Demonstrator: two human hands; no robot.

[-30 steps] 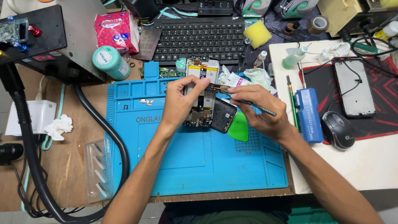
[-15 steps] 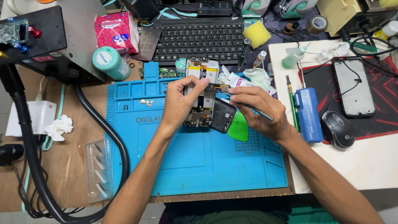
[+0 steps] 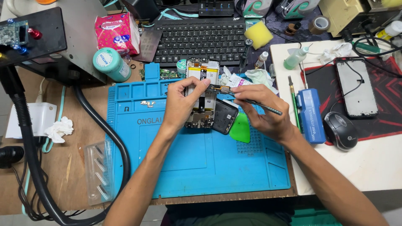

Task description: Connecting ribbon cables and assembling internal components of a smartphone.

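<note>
Fingertips pinched together on both sides: the left hand [image 3: 181,102] has thumb and forefinger narrowed onto the top edge of the opened phone [image 3: 202,98], steadying it, while the right hand [image 3: 261,113] grips slim tweezers [image 3: 251,101], their tips nipping a small part right by the left fingers. The phone lies on the blue work mat [image 3: 201,167], insides up, with a dark back cover [image 3: 225,116] and a green pick [image 3: 240,128] just beside it. Past the mat, a black keyboard [image 3: 197,39], and a mouse [image 3: 340,130] off to the right
</note>
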